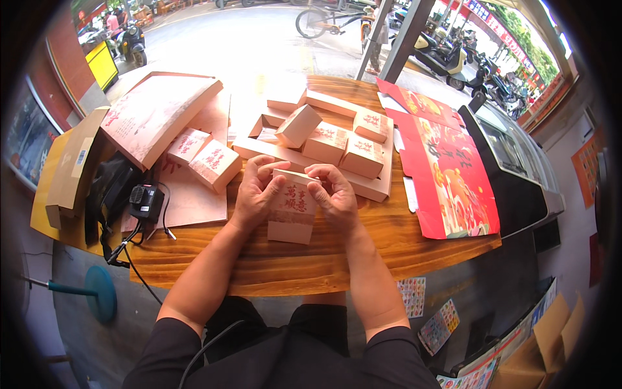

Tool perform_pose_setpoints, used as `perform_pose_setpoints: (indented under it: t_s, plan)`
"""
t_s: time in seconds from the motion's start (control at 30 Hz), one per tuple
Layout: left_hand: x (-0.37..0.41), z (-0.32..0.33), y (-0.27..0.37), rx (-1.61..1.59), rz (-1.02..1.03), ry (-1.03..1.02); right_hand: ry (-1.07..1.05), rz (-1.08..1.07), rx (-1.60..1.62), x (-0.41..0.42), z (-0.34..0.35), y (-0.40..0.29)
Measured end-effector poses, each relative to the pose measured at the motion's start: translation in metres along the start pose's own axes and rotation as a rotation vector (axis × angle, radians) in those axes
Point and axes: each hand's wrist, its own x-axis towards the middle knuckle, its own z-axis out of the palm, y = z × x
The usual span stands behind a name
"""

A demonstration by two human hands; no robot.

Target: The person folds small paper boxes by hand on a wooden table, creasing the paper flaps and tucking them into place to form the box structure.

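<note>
My left hand (pixel 255 197) and my right hand (pixel 335 194) grip a small pink printed cardboard box (pixel 290 226) from both sides, fingers at its upper edge. The box bears red writing and stands close to the table's front edge. Just beyond my hands lies a shallow pink cardboard tray (pixel 362 185). Several small boxes (pixel 324 143) of the same print are in it, and one tilted box (pixel 299 125) rests against the others. Two more small boxes (pixel 216 164) sit left of my left hand, on a flat pink printed sheet (pixel 204 209).
A large pink box lid (pixel 158 114) leans at the left, near a brown carton (pixel 75 170) and a black device with cables (pixel 146 202). Flattened red printed cardboard (pixel 444 165) covers the wooden table's (pixel 388 253) right side. A glass-topped black cabinet (pixel 510 165) adjoins it.
</note>
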Motion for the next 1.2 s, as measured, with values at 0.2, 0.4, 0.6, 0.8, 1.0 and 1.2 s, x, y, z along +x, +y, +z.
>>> perform_pose_setpoints:
  t_s: [0.2,0.4,0.6,0.8,1.0,1.2]
  plan:
    - [-0.001,0.000,-0.003,-0.022,0.008,-0.080,0.060,0.062,-0.022,0.001,-0.006,0.004]
    - [-0.003,0.002,-0.002,-0.052,0.027,-0.138,0.095,0.069,0.003,0.002,-0.004,-0.001]
    - [-0.004,0.003,-0.001,0.032,0.056,-0.144,0.105,0.084,0.066,0.002,-0.008,0.002]
    - [-0.004,0.003,-0.003,0.094,0.083,-0.132,0.117,0.096,0.090,0.003,-0.009,0.003]
    - [-0.007,0.002,0.000,0.157,0.045,-0.109,0.060,0.053,0.016,0.002,-0.009,0.000]
    - [0.001,-0.001,-0.005,0.300,0.190,0.024,-0.016,0.034,-0.027,0.002,-0.007,0.005]
